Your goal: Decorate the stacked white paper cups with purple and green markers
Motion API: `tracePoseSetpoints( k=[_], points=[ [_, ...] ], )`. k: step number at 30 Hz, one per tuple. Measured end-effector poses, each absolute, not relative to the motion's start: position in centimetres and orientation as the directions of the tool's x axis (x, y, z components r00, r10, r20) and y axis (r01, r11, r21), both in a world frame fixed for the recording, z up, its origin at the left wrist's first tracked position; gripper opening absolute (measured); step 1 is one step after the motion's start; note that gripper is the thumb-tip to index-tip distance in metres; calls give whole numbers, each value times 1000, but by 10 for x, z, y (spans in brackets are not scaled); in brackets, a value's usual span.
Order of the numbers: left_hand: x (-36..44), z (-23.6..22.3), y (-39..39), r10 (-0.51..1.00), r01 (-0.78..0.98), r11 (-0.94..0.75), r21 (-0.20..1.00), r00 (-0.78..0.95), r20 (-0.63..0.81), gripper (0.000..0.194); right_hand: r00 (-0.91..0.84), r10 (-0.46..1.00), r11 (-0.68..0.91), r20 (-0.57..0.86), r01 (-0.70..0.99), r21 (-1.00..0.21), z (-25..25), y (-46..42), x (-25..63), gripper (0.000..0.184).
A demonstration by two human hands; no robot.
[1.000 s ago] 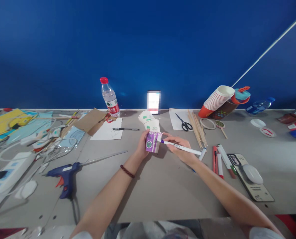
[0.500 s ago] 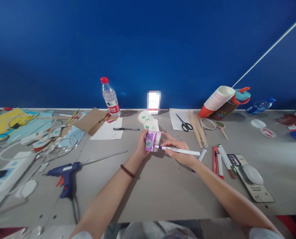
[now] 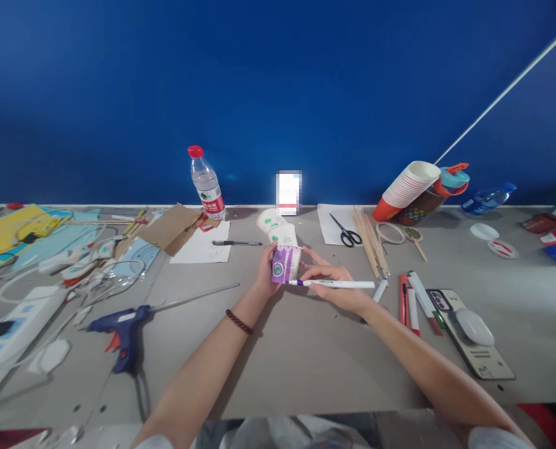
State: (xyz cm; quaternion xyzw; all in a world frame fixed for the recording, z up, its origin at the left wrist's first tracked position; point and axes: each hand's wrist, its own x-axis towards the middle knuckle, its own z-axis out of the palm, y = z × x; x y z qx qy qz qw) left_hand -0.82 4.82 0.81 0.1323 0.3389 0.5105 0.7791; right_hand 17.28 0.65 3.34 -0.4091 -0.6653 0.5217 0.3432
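Note:
A paper cup (image 3: 285,264), partly coloured purple with a round green-and-purple mark, is gripped from its left side by my left hand (image 3: 265,274). My right hand (image 3: 331,282) is closed around a white marker (image 3: 348,284), whose purple tip end meets the cup near its lower edge. Some fingers of the right hand rest by the cup's right side. Just behind stand two more white paper cups (image 3: 271,219) with green leaf prints, close together; the held cup partly covers one of them.
On the left lie a blue glue gun (image 3: 126,330), a power strip (image 3: 19,340) and cables. A water bottle (image 3: 206,187) and black pen (image 3: 237,243) are further back. To the right are scissors (image 3: 348,236), wooden sticks (image 3: 370,243), stacked cups (image 3: 406,190), markers (image 3: 413,305) and a phone (image 3: 488,365).
The marker's tip has moved slightly down and left along the cup, and the marker now lies more level. The left hand keeps its hold on the cup.

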Motion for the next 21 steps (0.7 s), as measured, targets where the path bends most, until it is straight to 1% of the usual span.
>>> tracePoseSetpoints(
  k=[3,7,15,21],
  points=[
    [-7,8,48,896,-707,425,566,239,-374,38,-326,941,140,96,114,-984,31,10,171,15],
    [-7,7,47,899,-691,421,587,233,-371,33,-228,964,161,139,80,-984,29,14,170,18],
    [-6,12,45,888,-647,456,612,280,-366,37,-174,979,123,106,90,-988,24,15,171,23],
    [-6,12,44,892,-644,448,620,279,-355,37,-165,979,136,120,91,-986,25,15,171,23]
  ],
)
